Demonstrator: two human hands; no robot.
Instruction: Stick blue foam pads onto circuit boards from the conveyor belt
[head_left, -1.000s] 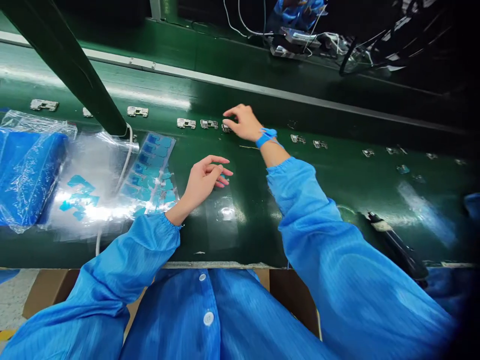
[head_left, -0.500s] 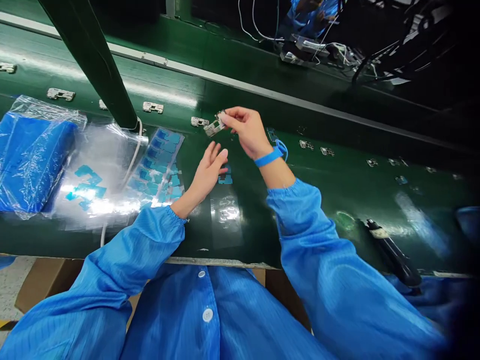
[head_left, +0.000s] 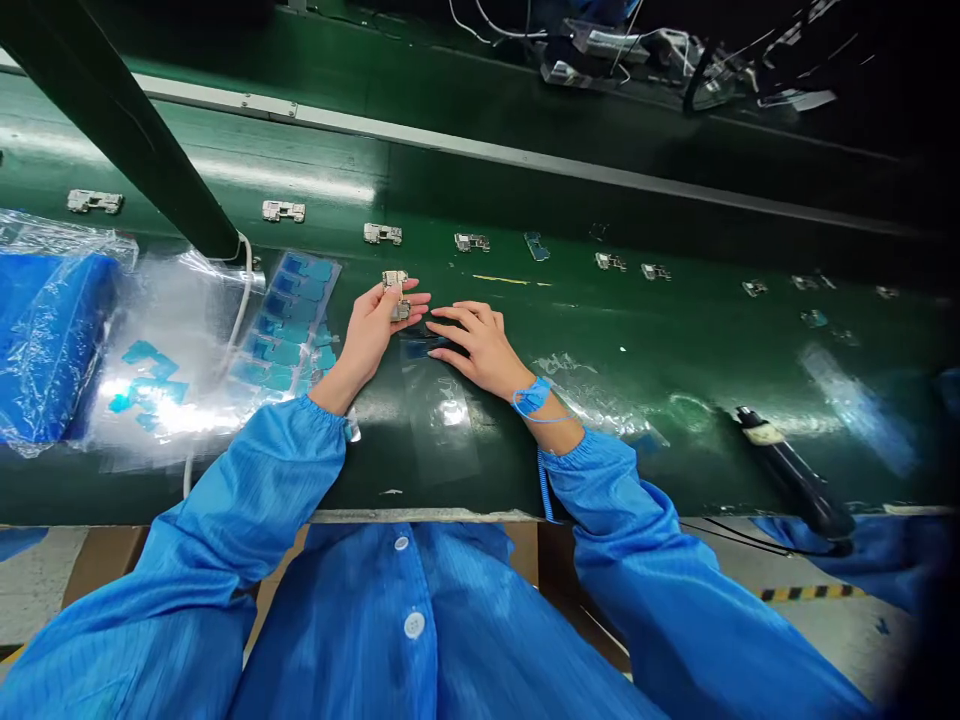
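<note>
My left hand is closed on a small silver circuit board, its thumb across the board and its fingers beneath. To its right, my right hand has its fingers apart and nothing visible between them. Its fingertips are close to a dark blue film piece at the top of a clear plastic sheet. Whether they touch the film, I cannot tell. A blue strap circles my right wrist.
Several boards, one of them a silver board, lie in a row along the green surface. On the left are sheets of blue film pieces and a plastic-wrapped blue pack, beside a slanting green post. A black hand tool lies right.
A circuit board has passed from my right hand to my left, which now holds it lower. My right hand has come down towards the film sheet with its fingers apart.
</note>
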